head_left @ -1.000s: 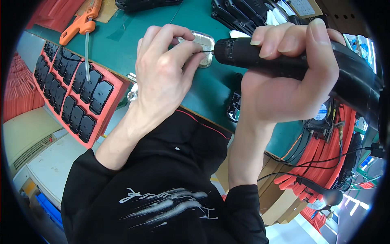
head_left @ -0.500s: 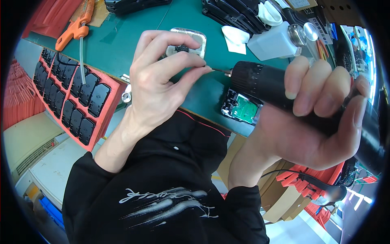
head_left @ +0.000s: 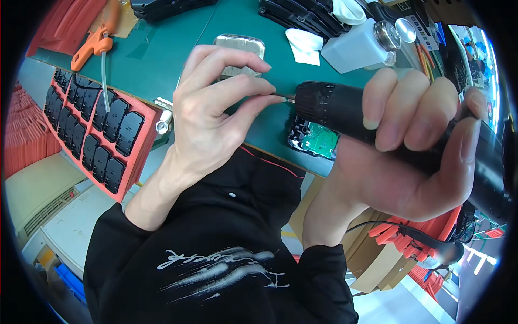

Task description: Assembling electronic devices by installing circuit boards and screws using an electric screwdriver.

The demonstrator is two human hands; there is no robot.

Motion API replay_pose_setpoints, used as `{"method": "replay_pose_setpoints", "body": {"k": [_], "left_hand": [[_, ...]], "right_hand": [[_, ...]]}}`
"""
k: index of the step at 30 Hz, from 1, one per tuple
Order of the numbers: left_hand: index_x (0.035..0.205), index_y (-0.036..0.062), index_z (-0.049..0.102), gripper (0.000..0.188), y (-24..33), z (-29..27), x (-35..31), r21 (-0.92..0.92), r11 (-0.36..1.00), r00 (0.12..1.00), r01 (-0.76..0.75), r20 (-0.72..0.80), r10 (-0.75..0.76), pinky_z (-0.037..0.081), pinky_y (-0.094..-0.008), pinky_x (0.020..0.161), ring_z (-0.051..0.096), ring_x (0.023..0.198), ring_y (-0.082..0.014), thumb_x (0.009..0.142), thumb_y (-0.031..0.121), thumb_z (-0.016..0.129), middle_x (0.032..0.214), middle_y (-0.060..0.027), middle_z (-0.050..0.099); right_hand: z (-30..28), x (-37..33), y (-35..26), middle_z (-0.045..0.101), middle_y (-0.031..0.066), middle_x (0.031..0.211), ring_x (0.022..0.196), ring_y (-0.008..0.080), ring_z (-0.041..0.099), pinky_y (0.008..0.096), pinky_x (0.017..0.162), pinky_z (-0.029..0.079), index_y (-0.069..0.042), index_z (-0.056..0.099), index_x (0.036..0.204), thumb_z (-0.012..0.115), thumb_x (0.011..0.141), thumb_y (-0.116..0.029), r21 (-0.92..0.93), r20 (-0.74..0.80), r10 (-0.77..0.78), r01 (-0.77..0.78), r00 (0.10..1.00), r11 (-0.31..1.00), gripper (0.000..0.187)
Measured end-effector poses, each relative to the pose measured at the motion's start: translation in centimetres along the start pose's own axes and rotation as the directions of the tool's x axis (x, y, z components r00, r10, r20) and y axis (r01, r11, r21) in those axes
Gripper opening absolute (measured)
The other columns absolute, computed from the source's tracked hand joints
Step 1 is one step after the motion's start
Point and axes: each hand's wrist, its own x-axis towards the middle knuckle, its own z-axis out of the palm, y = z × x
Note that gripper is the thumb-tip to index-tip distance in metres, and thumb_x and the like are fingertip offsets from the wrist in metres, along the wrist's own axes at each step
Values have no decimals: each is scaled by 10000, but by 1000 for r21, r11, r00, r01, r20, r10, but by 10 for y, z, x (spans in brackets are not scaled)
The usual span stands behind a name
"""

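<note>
My right hand [head_left: 404, 156] is wrapped round a black electric screwdriver [head_left: 332, 105], held level above the bench with its nose pointing left. At that nose, the thumb and index finger of my left hand [head_left: 210, 102] pinch the thin bit's end; whether a screw sits there is hidden by the fingertips. Behind my left hand lies a shallow, pale, rounded container [head_left: 245, 40], its contents mostly covered by the fingers. Below the screwdriver, near the bench's front edge, is a black housing with a green circuit board [head_left: 320, 141].
A red foam tray [head_left: 143, 162] of black plastic covers stands at the left. An orange glue gun [head_left: 94, 48] rests at the far left of the green bench [head_left: 178, 38]. White cloth [head_left: 305, 46], a pump bottle [head_left: 356, 48] and black parts [head_left: 297, 19] lie at the back right.
The screwdriver and my right hand have shifted slightly left, bringing its nose nearer my left fingertips. My left hand's pinch stays. The view has shifted a little.
</note>
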Motion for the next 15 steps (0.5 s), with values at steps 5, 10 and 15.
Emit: {"method": "replay_pose_setpoints", "body": {"k": [5, 10, 15], "left_hand": [[901, 34, 774, 275, 3, 5, 0, -62, 997, 996, -43, 71, 48, 495, -343, 769, 613, 956, -229, 644, -8, 862, 1052, -34, 709], [997, 50, 763, 488, 16, 6, -11, 52, 997, 966, -51, 257, 36, 473, -364, 780, 588, 896, -243, 574, 202, 953, 948, -48, 635], [1164, 35, 722, 681, 26, 20, -16, 110, 993, 917, -45, 399, -3, 431, -385, 853, 553, 964, -249, 589, 328, 938, 1074, -51, 596]], "right_hand": [[-3, -12, -14, 485, 17, 755, 599, 128, 445, 330, 603, 370, -31, 547, 1245, 520, 1005, -246, -39, -6, -11, 10, 1000, 999, 324], [3, -35, -46, 476, 13, 739, 590, 122, 447, 308, 582, 372, -28, 522, 1256, 555, 980, -240, -227, -78, 23, -40, 997, 973, 349], [-18, -59, -70, 453, 9, 723, 589, 127, 444, 317, 584, 375, -48, 499, 1299, 539, 993, -180, -314, -69, 82, -100, 994, 944, 335]]}}
